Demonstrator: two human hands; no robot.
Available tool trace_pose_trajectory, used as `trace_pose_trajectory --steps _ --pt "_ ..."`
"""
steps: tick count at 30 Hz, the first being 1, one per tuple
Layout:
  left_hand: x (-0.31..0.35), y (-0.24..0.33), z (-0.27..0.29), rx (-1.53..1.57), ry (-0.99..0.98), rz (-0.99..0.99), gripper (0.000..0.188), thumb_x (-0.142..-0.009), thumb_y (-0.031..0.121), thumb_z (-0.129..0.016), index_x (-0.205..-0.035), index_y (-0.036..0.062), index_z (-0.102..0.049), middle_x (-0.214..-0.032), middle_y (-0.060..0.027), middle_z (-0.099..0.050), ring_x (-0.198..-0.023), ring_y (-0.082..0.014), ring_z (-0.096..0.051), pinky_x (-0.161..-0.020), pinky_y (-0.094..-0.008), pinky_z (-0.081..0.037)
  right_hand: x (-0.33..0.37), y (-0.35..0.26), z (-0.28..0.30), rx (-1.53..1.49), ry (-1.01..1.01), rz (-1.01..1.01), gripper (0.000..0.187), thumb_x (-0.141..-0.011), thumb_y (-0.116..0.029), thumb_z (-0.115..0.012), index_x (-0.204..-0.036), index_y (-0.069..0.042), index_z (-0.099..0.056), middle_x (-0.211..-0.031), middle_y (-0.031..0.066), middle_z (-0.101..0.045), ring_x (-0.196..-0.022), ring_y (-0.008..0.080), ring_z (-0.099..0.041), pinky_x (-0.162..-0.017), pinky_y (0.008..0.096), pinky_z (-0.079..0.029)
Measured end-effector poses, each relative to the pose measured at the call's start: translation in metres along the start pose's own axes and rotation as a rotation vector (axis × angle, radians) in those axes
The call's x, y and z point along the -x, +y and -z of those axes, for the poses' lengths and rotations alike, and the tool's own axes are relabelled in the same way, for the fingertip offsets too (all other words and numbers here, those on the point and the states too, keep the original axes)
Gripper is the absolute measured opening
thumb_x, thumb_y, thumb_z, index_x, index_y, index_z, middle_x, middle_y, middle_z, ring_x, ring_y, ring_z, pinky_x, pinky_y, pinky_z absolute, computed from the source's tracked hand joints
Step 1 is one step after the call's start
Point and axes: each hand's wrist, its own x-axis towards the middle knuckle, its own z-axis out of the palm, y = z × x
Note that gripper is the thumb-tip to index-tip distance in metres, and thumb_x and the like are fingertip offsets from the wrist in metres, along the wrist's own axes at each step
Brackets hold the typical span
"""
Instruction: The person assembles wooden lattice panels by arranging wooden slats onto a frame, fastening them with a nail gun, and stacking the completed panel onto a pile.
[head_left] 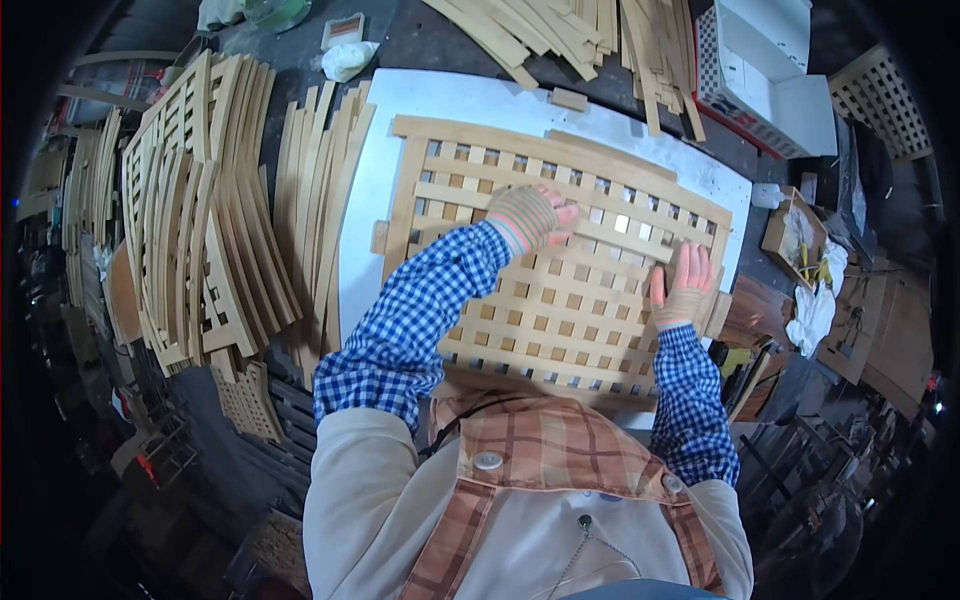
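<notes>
A wooden lattice panel [560, 322] of crossed slats lies in front of me within a wider wooden border. Across its upper part runs a light wooden slat [622, 240], slanting down to the right. My left hand [530, 218], in a striped glove with bare fingertips, is closed over this slat near the panel's middle. At the slat's right end rests my right hand [685, 285], gloved alike, its fingers stretched out and its thumb apart. What lies under both palms is hidden.
The panel rests on a white board [362, 235]. Left of it stand bundles of slats [318, 180] and stacked lattice pieces [190, 200]. More loose slats [545, 35] lie at the back. A white box [765, 75] and a small wooden tray [795, 235] are on the right.
</notes>
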Motion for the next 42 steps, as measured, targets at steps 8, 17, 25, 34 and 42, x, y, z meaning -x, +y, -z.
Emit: trace_pose_trajectory --steps 8,17,25,34,42 --pt "-0.023 -0.098 0.073 -0.234 0.349 0.131 0.021 -0.068 0.016 -0.066 -0.088 0.0159 -0.065 -0.083 -0.0068 -0.062 -0.089 -0.0261 -0.058 -0.072 -0.0397 -0.049 -0.101 -0.034 0.036 -0.221 -0.580 -0.214 0.046 -0.081 -0.030 -0.063 -0.121 -0.011 -0.052 -0.110 0.0151 -0.059 -0.102 0.0325 -0.056 -0.085 0.0397 -0.045" --pt "0.016 -0.229 0.073 -0.566 0.564 0.364 0.035 -0.077 0.010 -0.055 -0.110 0.0188 -0.057 -0.110 -0.0017 -0.055 -0.106 -0.0210 -0.052 -0.084 -0.0389 -0.043 -0.293 -0.161 -0.038 -0.175 -0.648 -0.099 0.044 -0.084 -0.043 -0.057 -0.114 -0.011 -0.054 -0.110 0.0181 -0.057 -0.105 0.0327 -0.055 -0.086 0.0406 -0.046" --pt "-0.021 -0.241 0.103 -0.558 0.441 0.421 0.036 -0.078 0.009 -0.053 -0.114 0.0109 -0.052 -0.112 -0.0043 -0.053 -0.111 -0.0223 -0.049 -0.089 -0.0365 -0.043 -0.309 -0.114 -0.052 -0.724 -0.542 -0.322 0.033 -0.086 -0.029 -0.056 -0.106 -0.002 -0.060 -0.086 0.0132 -0.065 -0.074 0.0235 -0.063 -0.067 0.0322 -0.050" --pt "-0.019 -0.101 0.126 -0.314 0.888 0.100 0.051 -0.064 0.015 -0.068 -0.112 0.0125 -0.051 -0.105 -0.0088 -0.053 -0.104 -0.0291 -0.050 -0.085 -0.0403 -0.043 -0.154 -0.005 0.076 -1.130 -0.631 -0.562 0.042 -0.088 -0.035 -0.057 -0.101 0.004 -0.058 -0.073 0.0045 -0.058 -0.059 0.0102 -0.052 -0.053 0.0237 -0.043" --pt "-0.018 0.029 0.027 0.082 0.123 -0.109 0.040 -0.079 0.028 -0.064 -0.110 0.0090 -0.050 -0.099 -0.0114 -0.059 -0.093 -0.0281 -0.058 -0.082 -0.0415 -0.047 -0.052 0.034 0.102 -0.482 0.169 -0.373 0.037 -0.090 -0.027 -0.055 -0.113 0.001 -0.055 -0.097 0.0092 -0.059 -0.084 0.0166 -0.055 -0.074 0.0306 -0.044"
